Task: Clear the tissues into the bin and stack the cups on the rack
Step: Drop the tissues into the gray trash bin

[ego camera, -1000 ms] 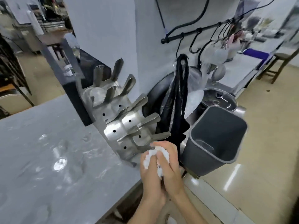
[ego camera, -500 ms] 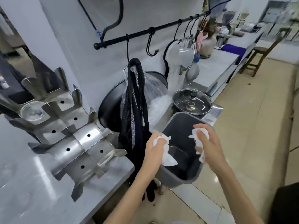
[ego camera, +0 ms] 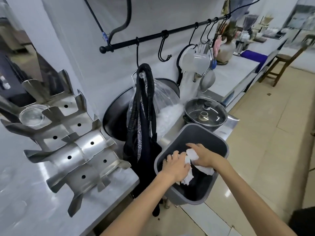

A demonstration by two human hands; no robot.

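A grey plastic bin [ego camera: 219, 143] hangs off the end of the counter. Both my hands are inside its mouth. My left hand [ego camera: 175, 165] is palm down over crumpled white tissue [ego camera: 187, 178] that hangs below its fingers. My right hand [ego camera: 202, 155] grips another wad of white tissue [ego camera: 191, 153], with more tissue [ego camera: 205, 169] trailing under the wrist. The steel cup rack [ego camera: 80, 150] stands on the counter to the left, with a clear glass cup [ego camera: 32, 114] resting on an upper prong.
A black bag [ego camera: 143, 133] and a clear plastic bag [ego camera: 163, 106] hang from a hook on the wall rail [ego camera: 153, 37]. A black wok [ego camera: 115, 120] and a lidded pot [ego camera: 205, 113] sit behind the bin. Tiled floor lies to the right, with a wooden stool [ego camera: 283, 65] far off.
My hands parted from one clasped wad into one tissue each, then dropped from above the bin's rim down into its mouth and closer together. My view swung right toward the bin.
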